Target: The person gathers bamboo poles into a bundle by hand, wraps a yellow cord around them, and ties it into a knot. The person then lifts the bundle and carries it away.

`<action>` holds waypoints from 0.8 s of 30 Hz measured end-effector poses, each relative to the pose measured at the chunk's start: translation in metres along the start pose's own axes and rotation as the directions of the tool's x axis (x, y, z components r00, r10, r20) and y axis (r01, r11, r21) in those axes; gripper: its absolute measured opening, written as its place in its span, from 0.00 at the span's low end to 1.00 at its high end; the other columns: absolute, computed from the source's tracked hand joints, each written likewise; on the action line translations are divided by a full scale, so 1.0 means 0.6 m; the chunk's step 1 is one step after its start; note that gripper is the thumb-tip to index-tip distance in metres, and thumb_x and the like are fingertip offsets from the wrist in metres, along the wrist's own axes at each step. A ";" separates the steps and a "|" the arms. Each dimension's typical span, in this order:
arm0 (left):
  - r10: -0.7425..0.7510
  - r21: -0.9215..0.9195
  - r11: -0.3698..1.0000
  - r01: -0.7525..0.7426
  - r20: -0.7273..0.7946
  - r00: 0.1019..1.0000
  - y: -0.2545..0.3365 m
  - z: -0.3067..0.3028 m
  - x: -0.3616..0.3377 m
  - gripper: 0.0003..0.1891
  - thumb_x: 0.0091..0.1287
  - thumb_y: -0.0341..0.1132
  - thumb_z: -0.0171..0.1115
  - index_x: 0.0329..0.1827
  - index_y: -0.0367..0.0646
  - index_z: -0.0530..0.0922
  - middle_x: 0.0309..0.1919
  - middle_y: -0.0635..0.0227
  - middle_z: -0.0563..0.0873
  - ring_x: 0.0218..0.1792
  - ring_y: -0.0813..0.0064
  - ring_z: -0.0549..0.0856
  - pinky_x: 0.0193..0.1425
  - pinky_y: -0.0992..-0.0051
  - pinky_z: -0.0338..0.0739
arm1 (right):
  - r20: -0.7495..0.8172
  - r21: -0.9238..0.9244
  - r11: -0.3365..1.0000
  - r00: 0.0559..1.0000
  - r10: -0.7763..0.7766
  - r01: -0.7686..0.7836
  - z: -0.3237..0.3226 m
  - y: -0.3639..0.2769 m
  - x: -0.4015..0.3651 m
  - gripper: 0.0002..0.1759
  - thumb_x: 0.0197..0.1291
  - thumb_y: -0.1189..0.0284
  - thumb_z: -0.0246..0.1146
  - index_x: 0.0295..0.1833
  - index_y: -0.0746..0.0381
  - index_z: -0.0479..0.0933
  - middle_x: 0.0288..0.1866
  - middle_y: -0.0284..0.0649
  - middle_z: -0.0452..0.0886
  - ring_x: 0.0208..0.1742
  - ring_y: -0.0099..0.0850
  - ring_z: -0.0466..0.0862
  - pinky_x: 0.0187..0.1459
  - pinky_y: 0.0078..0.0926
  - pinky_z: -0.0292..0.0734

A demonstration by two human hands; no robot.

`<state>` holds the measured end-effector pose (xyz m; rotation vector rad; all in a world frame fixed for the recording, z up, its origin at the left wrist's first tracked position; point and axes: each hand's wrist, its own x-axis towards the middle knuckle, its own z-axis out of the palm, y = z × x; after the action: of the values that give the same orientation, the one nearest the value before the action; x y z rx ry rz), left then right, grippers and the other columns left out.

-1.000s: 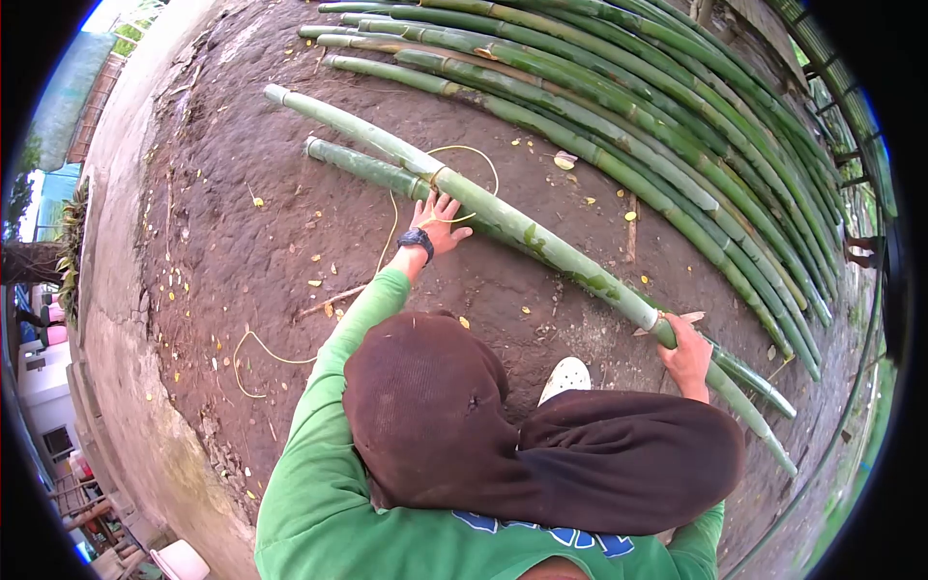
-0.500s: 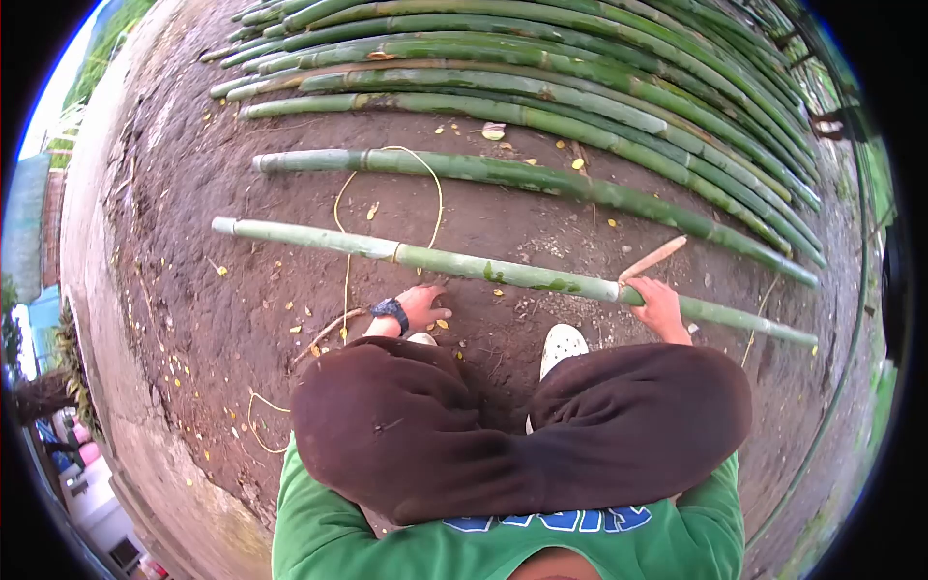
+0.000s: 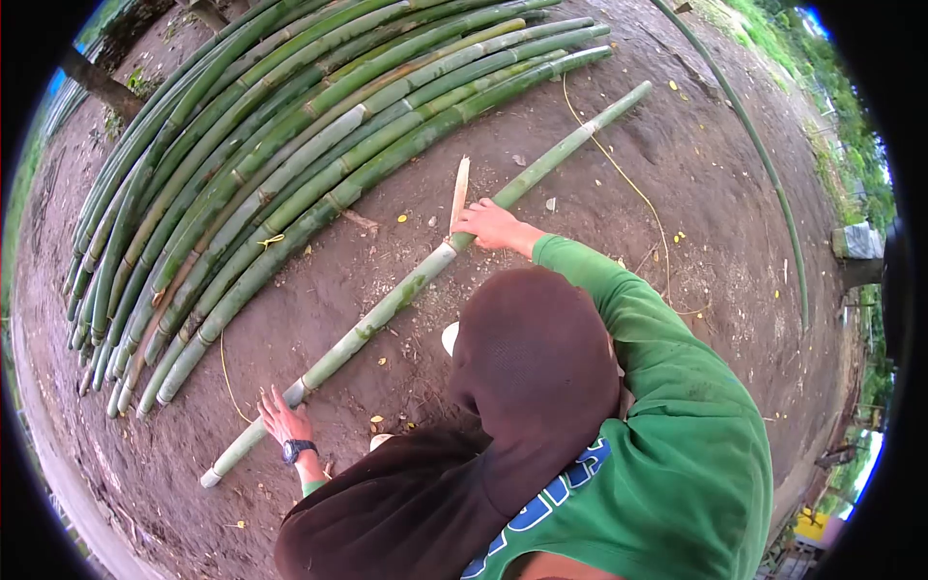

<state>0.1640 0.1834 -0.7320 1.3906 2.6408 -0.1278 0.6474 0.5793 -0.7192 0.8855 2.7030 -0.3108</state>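
A long green bamboo pole (image 3: pixel 377 312) lies slantwise across the dirt in front of me. My right hand (image 3: pixel 491 224) is wrapped round it in its upper half, beside a pale cut branch stub (image 3: pixel 460 193) that sticks up from a node. Toward the pole's near left end, my left hand (image 3: pixel 283 420), with a dark watch (image 3: pixel 298 449) at the wrist, rests against it with its fingers spread. Thin yellow cord (image 3: pixel 633 184) passes by the pole's far end, and another bit of cord shows close to my left hand.
A large stack of green bamboo poles (image 3: pixel 253 198) fills the upper left. One thin pole or pipe (image 3: pixel 749 135) curves along the right. My knees are bent close behind the pole. A tree trunk (image 3: pixel 101 85) stands beyond the stack.
My view has swung round to the right, so the poles now run slantwise. My left hand has gone from over the ground to the pole; my right hand keeps its hold by the stub.
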 end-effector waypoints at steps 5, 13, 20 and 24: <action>0.000 0.013 1.000 -0.002 0.120 0.993 -0.014 0.029 0.049 0.43 0.64 0.39 0.75 0.81 0.48 0.64 0.79 0.52 0.68 0.81 0.49 0.63 0.82 0.50 0.60 | -0.236 0.070 0.990 0.962 0.136 -0.123 -0.006 0.027 0.018 0.30 0.56 0.67 0.75 0.66 0.50 0.79 0.64 0.35 0.78 0.70 0.40 0.74 0.73 0.54 0.66; -0.117 -0.006 0.993 0.117 0.012 0.993 -0.010 0.039 0.069 0.38 0.65 0.40 0.74 0.78 0.46 0.68 0.76 0.57 0.72 0.78 0.53 0.68 0.77 0.52 0.67 | -0.397 -0.084 0.912 0.853 0.339 -0.401 -0.011 -0.025 0.006 0.29 0.65 0.62 0.68 0.70 0.55 0.74 0.70 0.43 0.73 0.78 0.47 0.67 0.73 0.58 0.66; -0.130 -0.131 0.986 0.101 -0.238 0.962 -0.001 0.031 0.107 0.29 0.70 0.42 0.69 0.71 0.42 0.74 0.71 0.52 0.77 0.74 0.47 0.72 0.69 0.48 0.75 | -0.349 0.069 0.839 0.775 0.526 -0.539 -0.014 -0.080 0.041 0.28 0.72 0.61 0.62 0.73 0.57 0.70 0.76 0.48 0.70 0.77 0.51 0.69 0.70 0.56 0.69; -0.126 -0.243 0.966 0.091 -0.131 0.983 0.003 0.039 0.119 0.33 0.68 0.42 0.71 0.74 0.45 0.71 0.76 0.52 0.71 0.77 0.45 0.68 0.73 0.46 0.73 | -0.370 0.022 0.894 0.827 0.423 -0.447 -0.022 -0.115 0.050 0.29 0.71 0.60 0.63 0.73 0.57 0.70 0.73 0.46 0.71 0.73 0.49 0.73 0.65 0.56 0.76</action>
<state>0.1278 0.2392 -0.7678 1.2208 2.7392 0.2778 0.5800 0.5448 -0.7086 1.6433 2.6908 0.0517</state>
